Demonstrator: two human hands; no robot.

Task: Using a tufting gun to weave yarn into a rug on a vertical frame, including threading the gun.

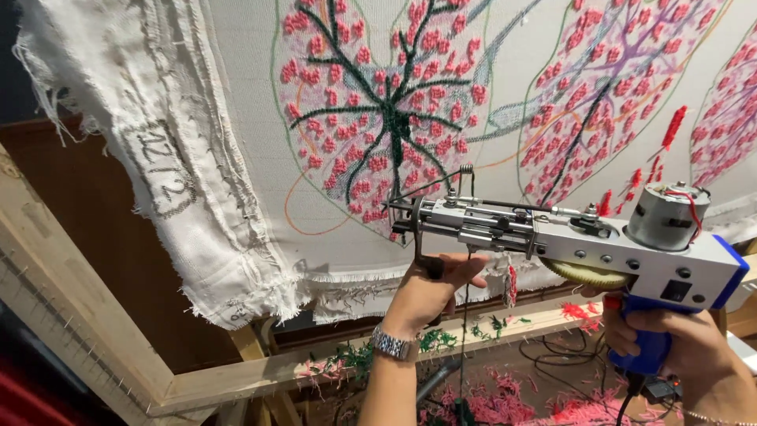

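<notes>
Both my hands grip the tufting gun [568,241]: left hand [432,292] clenched on its front handle, right hand [682,339] around the blue grip, needle touching the cloth [505,87].

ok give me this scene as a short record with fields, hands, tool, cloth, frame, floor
left hand: grips the black front handle under the tufting gun
right hand: wrapped round the gun's blue grip
tufting gun: blue and silver, motor on top, needle end against the cloth
cloth: white, stretched, frayed edge, tufted with pink dots and dark green branches
frame: pale wood, tack strip along the left rail
wristwatch: metal band, left wrist
yarn scraps: pink and green, on the floor below
</notes>
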